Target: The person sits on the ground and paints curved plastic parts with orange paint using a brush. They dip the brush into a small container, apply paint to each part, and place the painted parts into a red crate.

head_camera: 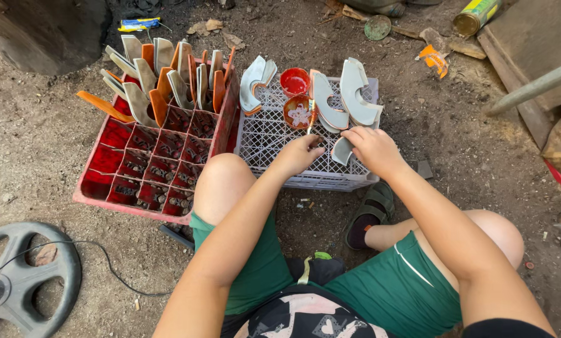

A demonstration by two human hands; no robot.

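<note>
A small brush is pinched in the left hand, its grip pressed together on the handle. A curved grey piece is held in the right hand, fingers closed around it over the white crate. Coating of this piece appears to be in hand; reloading from the red paste bowl is likely called for. Beyond, finished pieces are stood in the red crate.

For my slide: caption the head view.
Left hand dips a thin brush toward orange glue bowl; right hand holds curved grey piece.
</note>
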